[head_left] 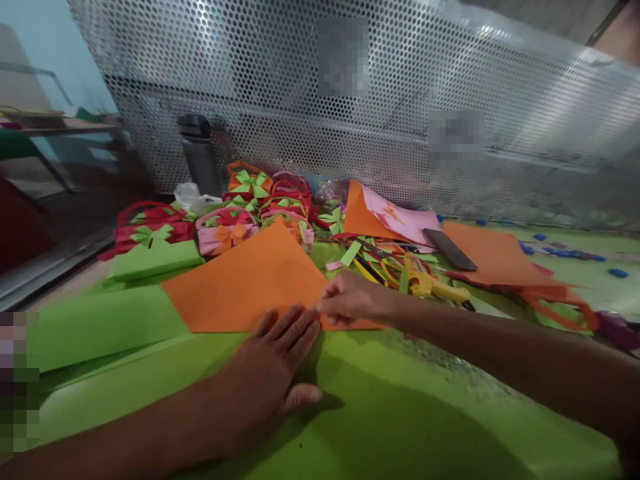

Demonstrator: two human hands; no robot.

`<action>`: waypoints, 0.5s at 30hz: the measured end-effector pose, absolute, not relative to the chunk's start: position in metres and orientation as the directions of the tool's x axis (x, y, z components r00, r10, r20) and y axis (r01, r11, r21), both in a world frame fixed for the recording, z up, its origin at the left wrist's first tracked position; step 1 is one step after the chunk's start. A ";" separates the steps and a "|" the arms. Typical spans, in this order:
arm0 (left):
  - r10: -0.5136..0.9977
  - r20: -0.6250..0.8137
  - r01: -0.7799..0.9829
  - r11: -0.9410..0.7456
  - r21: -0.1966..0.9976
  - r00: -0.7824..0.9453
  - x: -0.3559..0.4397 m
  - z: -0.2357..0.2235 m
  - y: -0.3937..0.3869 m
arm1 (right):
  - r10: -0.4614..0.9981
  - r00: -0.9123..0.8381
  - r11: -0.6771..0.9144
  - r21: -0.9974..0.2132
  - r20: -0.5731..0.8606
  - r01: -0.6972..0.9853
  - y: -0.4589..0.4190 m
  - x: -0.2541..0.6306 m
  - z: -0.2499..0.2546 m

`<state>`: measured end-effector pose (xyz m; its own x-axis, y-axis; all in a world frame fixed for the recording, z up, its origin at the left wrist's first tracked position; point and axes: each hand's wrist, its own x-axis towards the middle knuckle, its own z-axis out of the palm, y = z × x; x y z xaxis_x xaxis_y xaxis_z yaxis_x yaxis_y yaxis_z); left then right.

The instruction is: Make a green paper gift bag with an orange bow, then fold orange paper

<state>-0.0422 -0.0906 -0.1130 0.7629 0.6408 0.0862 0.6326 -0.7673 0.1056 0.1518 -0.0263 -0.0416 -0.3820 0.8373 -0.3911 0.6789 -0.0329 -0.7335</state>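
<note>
An orange sheet (250,280), of paper or foam, lies flat on the green table surface (380,400). My left hand (277,367) rests palm down across its near edge, fingers stretched out and thumb apart. Just right of those fingertips, my right hand (347,300) is closed in a pinch over the same sheet. Whatever is between its fingers, if anything, is hidden. To the left, a light green sheet (105,327) borders the orange one.
Small craft bags (230,233) with bows cluster behind the sheet, near a dark bottle (199,157). A yellow glue gun (420,273) lies beyond my right forearm. A phone (450,249) rests on orange sheets (493,257). A perforated metal panel (280,87) stands behind.
</note>
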 end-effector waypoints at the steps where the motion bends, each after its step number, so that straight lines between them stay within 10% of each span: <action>1: 0.642 0.075 0.633 -0.766 0.115 0.763 -0.041 -0.112 -0.090 | 0.822 -0.371 -0.061 -0.714 -0.432 0.697 -0.032 0.155 -0.043; 15: 0.644 0.103 0.634 -0.764 0.119 0.758 -0.041 -0.111 -0.094 | 0.773 -0.342 -0.015 -0.554 -0.535 0.833 -0.032 0.150 -0.044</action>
<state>-0.0414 -0.0938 -0.1106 0.7578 0.6443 0.1026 0.6338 -0.7643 0.1190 0.1498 -0.0323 -0.0442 -0.3418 0.7726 -0.5350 0.8326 -0.0151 -0.5537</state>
